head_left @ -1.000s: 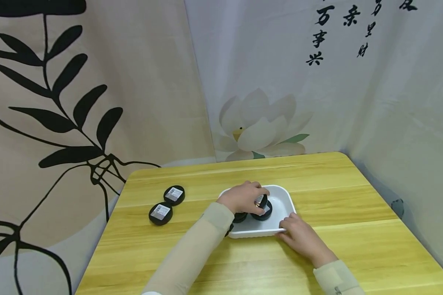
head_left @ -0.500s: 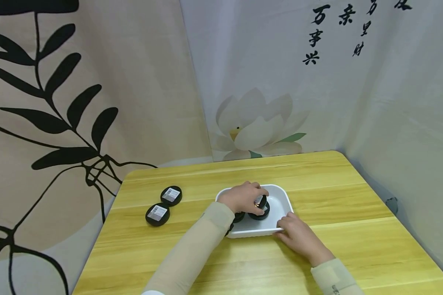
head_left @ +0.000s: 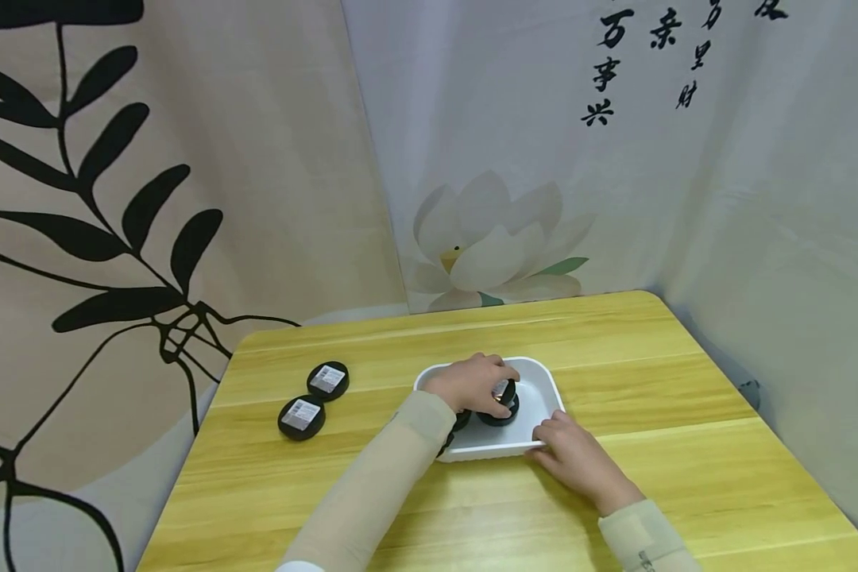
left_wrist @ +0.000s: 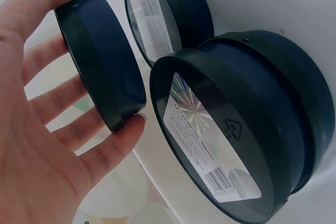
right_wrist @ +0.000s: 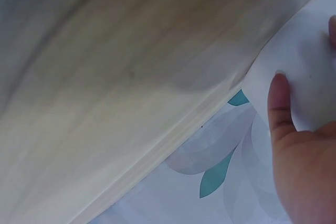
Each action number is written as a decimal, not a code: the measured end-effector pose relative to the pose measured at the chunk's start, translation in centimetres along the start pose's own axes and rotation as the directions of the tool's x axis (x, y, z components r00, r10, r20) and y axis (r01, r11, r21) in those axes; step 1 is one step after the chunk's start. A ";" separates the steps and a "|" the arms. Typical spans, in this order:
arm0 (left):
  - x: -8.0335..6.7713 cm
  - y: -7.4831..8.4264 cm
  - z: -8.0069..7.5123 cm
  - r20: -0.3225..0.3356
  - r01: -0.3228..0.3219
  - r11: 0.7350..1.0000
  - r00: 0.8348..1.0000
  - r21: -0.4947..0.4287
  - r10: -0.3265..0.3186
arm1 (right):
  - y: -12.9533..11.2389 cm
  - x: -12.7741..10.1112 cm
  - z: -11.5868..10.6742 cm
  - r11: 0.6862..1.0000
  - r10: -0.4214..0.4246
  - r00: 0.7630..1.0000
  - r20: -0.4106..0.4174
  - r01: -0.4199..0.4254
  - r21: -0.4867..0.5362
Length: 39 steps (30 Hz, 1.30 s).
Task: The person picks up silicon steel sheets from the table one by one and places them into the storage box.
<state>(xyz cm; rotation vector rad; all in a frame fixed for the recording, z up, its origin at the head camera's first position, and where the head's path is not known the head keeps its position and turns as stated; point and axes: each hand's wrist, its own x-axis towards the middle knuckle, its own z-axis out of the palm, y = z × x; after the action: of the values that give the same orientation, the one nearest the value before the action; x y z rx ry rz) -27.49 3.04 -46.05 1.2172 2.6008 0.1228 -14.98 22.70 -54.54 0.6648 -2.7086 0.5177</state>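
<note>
Over the white tray [head_left: 539,397], my left hand [head_left: 468,380] holds a flat round black container [head_left: 502,391] by its edge. The left wrist view shows this held container [left_wrist: 102,59] tilted between my thumb and fingers. Close by in the tray are a labelled black container [left_wrist: 155,22] and two more that lie one against the other, the front one [left_wrist: 210,135] with a white label. In the head view my left hand and sleeve partly hide them. My right hand [head_left: 579,461] grips the tray's near right corner, with the thumb [right_wrist: 281,100] against its outer wall.
Two more round black containers, a far one [head_left: 328,380] and a near one [head_left: 301,418], lie label up on the left of the wooden table [head_left: 651,381]. Behind the table hangs a printed cloth [head_left: 314,159] with leaves and a flower.
The head view has shifted slightly, so the scene sits a little farther left. Both hands, the held container and the tray otherwise keep the same places.
</note>
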 end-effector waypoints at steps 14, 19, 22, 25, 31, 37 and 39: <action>1.5 0.2 0.6 0.019 -0.024 0.998 1.000 0.061 0.023 | 0.2 -0.1 0.2 1.000 0.020 1.000 0.005 -0.020 -0.002; 1.7 0.3 0.6 0.036 -0.018 0.998 0.999 0.064 0.015 | 0.1 -0.1 0.2 1.000 0.026 1.000 0.004 -0.026 0.003; 1.6 0.4 0.5 0.041 -0.018 0.997 0.999 0.069 0.015 | 0.1 -0.1 0.2 1.000 0.028 1.000 0.002 -0.028 0.001; 1.6 0.4 0.5 0.047 -0.024 0.997 0.999 0.068 0.021 | 0.1 -0.1 0.2 0.999 0.035 0.999 0.011 -0.035 0.006; 1.7 0.3 0.5 0.065 -0.030 0.997 0.998 0.065 0.026 | 0.2 -0.1 0.3 0.999 0.035 0.999 0.032 -0.035 0.005; 1.8 0.3 0.4 0.074 -0.036 0.999 0.997 0.041 0.033 | 0.2 -0.1 0.3 0.999 0.044 0.998 0.042 -0.044 0.001; 1.9 0.3 0.3 0.078 -0.041 0.998 0.996 0.037 0.038 | 0.1 0.0 0.1 0.999 0.045 0.998 0.037 -0.045 -0.006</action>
<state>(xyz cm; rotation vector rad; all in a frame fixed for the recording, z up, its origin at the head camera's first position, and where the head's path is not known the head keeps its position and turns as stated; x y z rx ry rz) -28.34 4.65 -46.65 1.2608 2.5251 0.0324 -15.05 22.78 -54.72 0.6197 -2.7645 0.5145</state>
